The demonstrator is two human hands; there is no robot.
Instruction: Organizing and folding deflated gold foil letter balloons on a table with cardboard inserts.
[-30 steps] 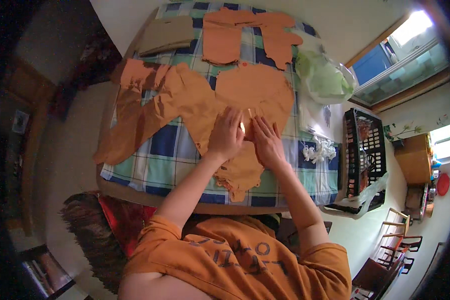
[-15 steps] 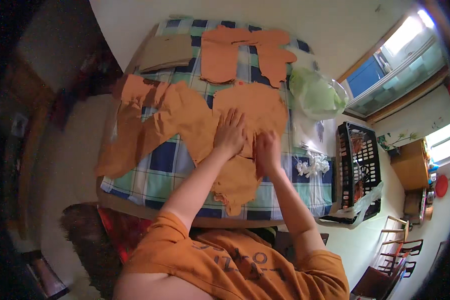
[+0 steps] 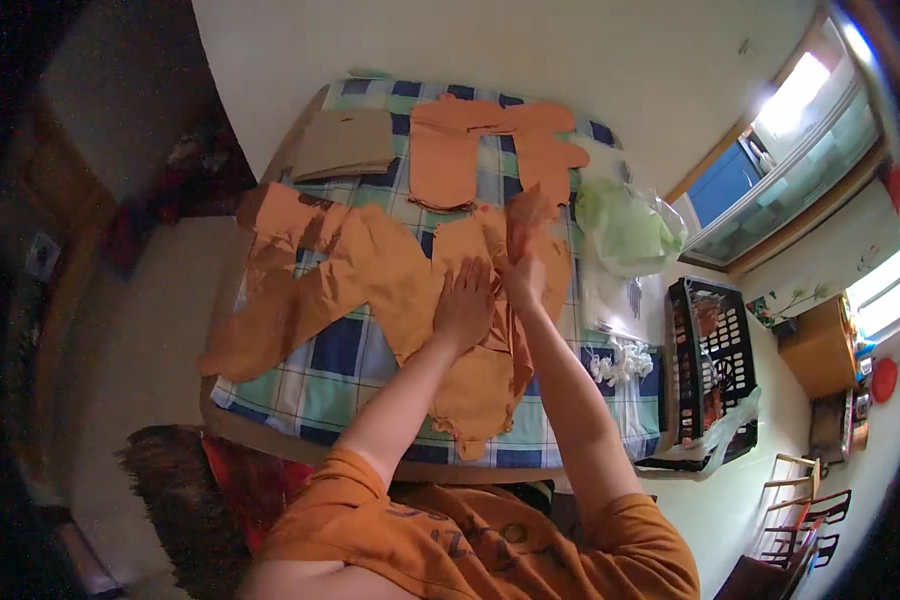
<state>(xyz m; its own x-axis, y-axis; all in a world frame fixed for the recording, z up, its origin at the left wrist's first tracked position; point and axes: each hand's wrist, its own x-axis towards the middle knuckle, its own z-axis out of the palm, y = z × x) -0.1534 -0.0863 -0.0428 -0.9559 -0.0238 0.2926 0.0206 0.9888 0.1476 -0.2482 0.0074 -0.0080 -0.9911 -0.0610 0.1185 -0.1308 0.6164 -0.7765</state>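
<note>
An orange garment [image 3: 475, 395] lies spread in front of me on a checked tablecloth [image 3: 340, 355]. On its middle, my left hand [image 3: 465, 302] rests palm down with the fingers stretched out. Beside it, my right hand [image 3: 524, 282] is closed around part of the orange garment; a gathered flap stands up beyond the fist. Folds run down the garment's right half, below that hand. To the left, more orange fabric [image 3: 300, 310] is spread, crumpled at its far end; I cannot tell whether it joins the garment under my hands.
At the far side lie stacked orange cloth pieces [image 3: 445, 160] and brown flat sheets [image 3: 345, 145]. Along the right edge are a clear bag with something pale green [image 3: 625, 230] and a bunch of white ties [image 3: 625, 360]. A black crate [image 3: 710, 350] stands beyond that edge.
My right hand has lifted a gathered part of the garment's right half up and away from me. My left hand stays flat on the fabric. The whole view has shifted slightly.
</note>
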